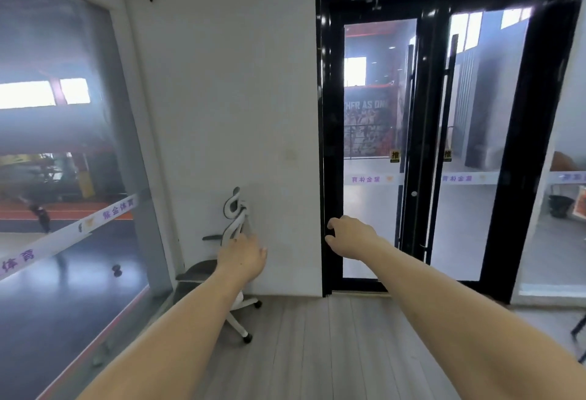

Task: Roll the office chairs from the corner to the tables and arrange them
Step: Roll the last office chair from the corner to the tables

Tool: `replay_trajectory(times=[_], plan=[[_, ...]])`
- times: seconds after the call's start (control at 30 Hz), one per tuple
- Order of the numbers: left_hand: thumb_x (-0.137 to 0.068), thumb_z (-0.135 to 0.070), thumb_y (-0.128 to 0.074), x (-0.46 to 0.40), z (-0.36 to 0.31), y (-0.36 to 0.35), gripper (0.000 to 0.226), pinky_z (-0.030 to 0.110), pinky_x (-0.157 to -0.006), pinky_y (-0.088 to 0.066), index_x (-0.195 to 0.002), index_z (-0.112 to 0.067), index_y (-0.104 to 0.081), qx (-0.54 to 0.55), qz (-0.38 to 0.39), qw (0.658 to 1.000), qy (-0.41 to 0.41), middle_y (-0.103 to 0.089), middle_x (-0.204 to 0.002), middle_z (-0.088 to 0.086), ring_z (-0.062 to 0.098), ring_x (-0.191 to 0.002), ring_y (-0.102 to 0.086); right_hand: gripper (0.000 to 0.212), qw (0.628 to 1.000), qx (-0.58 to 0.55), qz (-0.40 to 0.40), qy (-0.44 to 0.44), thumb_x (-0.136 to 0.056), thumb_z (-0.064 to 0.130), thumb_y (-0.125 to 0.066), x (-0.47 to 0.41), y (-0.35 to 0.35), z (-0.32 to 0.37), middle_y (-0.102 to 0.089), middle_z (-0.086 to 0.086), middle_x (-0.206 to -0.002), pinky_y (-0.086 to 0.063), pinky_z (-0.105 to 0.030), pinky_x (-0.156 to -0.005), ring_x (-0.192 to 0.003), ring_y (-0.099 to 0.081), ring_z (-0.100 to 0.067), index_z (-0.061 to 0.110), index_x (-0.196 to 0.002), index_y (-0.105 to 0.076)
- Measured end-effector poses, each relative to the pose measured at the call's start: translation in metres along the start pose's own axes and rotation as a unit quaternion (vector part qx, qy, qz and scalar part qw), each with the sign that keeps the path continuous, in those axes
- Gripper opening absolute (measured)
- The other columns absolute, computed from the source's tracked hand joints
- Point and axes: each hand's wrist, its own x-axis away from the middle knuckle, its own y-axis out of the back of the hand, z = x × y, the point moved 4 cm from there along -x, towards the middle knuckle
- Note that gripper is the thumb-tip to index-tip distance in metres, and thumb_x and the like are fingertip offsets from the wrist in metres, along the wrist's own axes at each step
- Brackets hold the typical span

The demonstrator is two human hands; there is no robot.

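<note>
- Office chair [233, 225]: white frame, mesh back, curved headrest, dark seat and armrest, white star base on dark castors.
- Pose: upright, seen side-on.
- Location: in the corner, beyond the left-hand fingers [235, 242], which overlap its backrest; contact cannot be determined.

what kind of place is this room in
Probably an office or meeting room inside a sports venue. A white office chair stands in the corner; black-framed glass double doors and a large glass wall look out on a hall with a sports poster and court-like flooring.
</note>
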Motion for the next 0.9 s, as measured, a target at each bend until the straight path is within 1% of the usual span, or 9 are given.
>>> replay_trajectory(times=[0.07,0.13,0.23,0.3,0.4,0.6,0.77,0.83,0.9], plan=[[-0.109,-0.043,-0.033,-0.054,-0.001,-0.012,0.046,0.04,-0.093,-0.047,-0.139,-0.014,-0.051,-0.023,-0.006,1.0,-0.003,-0.058,-0.138,0.011,0.03,-0.12,-0.057,0.05,1.0,-0.006,-0.007,0.006,-0.105,0.041,-0.043,-0.058,-0.014,-0.013,-0.048,-0.005,-0.145,-0.049,-0.044,-0.098,-0.125,-0.052,-0.029,0.022,-0.15,-0.045],[-0.108,-0.044,-0.033,-0.112,0.001,-0.025,0.05,0.042,-0.096,-0.047,-0.146,-0.014,-0.046,-0.019,-0.008,1.0,0.01,-0.056,-0.14,0.012,0.031,-0.124,-0.055,0.049,1.0,-0.004,-0.006,0.011,-0.104,0.041,-0.042,-0.118,-0.026,-0.025,-0.048,-0.005,-0.145,-0.049,-0.044,-0.097,-0.125,-0.053,-0.028,0.022,-0.149,-0.046],[-0.107,-0.046,-0.032,-0.197,0.006,-0.044,0.049,0.047,-0.095,-0.048,-0.144,-0.018,-0.046,-0.002,-0.008,1.0,0.03,-0.053,-0.142,0.013,0.034,-0.124,-0.054,0.049,1.0,-0.005,0.003,0.03,-0.104,0.041,-0.042,-0.207,-0.041,-0.038,-0.047,-0.004,-0.146,-0.05,-0.045,-0.096,-0.126,-0.052,-0.028,0.022,-0.149,-0.047],[-0.107,-0.046,-0.031,-0.253,0.006,-0.05,0.046,0.048,-0.095,-0.048,-0.14,-0.019,-0.048,-0.014,-0.004,0.999,0.047,-0.053,-0.141,0.013,0.034,-0.123,-0.054,0.049,0.999,-0.008,0.004,0.036,-0.104,0.042,-0.043,-0.27,-0.048,-0.046,-0.047,-0.003,-0.147,-0.049,-0.043,-0.095,-0.129,-0.051,-0.028,0.022,-0.149,-0.047],[-0.108,-0.046,-0.03,-0.325,0.006,-0.064,0.046,0.049,-0.096,-0.047,-0.14,-0.018,-0.047,-0.029,0.002,0.998,0.053,-0.051,-0.142,0.013,0.034,-0.124,-0.053,0.049,0.999,-0.005,0.008,0.051,-0.104,0.042,-0.043,-0.352,-0.062,-0.049,-0.048,-0.004,-0.148,-0.049,-0.043,-0.091,-0.129,-0.051,-0.028,0.023,-0.149,-0.047],[-0.107,-0.047,-0.029,-0.433,0.023,-0.136,0.05,0.046,-0.095,-0.047,-0.147,-0.019,-0.04,-0.014,0.025,0.997,0.076,-0.053,-0.139,0.01,0.031,-0.12,-0.054,0.048,0.996,0.013,0.029,0.081,-0.105,0.04,-0.041,-0.485,-0.115,-0.056,-0.05,-0.005,-0.147,-0.047,-0.041,-0.09,-0.13,-0.05,-0.029,0.021,-0.148,-0.047],[-0.107,-0.047,-0.031,-0.528,0.046,-0.19,0.052,0.048,-0.096,-0.045,-0.151,-0.019,-0.037,-0.002,0.049,0.993,0.103,-0.049,-0.143,0.01,0.032,-0.127,-0.051,0.046,0.994,0.008,0.044,0.1,-0.104,0.038,-0.041,-0.591,-0.167,-0.058,-0.053,-0.005,-0.142,-0.043,-0.039,-0.082,-0.126,-0.051,-0.028,0.021,-0.146,-0.049],[-0.108,-0.046,-0.031,-0.569,0.054,-0.207,0.049,0.047,-0.097,-0.044,-0.148,-0.019,-0.04,-0.002,0.051,0.992,0.111,-0.05,-0.143,0.01,0.031,-0.127,-0.051,0.046,0.993,0.006,0.051,0.106,-0.104,0.039,-0.041,-0.639,-0.188,-0.056,-0.053,-0.006,-0.142,-0.046,-0.04,-0.087,-0.126,-0.051,-0.029,0.021,-0.146,-0.05],[-0.108,-0.045,-0.031,-0.611,0.065,-0.226,0.047,0.046,-0.096,-0.045,-0.144,-0.019,-0.044,0.01,0.046,0.992,0.118,-0.051,-0.14,0.01,0.031,-0.126,-0.052,0.046,0.992,0.006,0.057,0.114,-0.105,0.039,-0.042,-0.691,-0.205,-0.051,-0.053,-0.007,-0.143,-0.048,-0.044,-0.097,-0.128,-0.05,-0.031,0.02,-0.145,-0.05]])
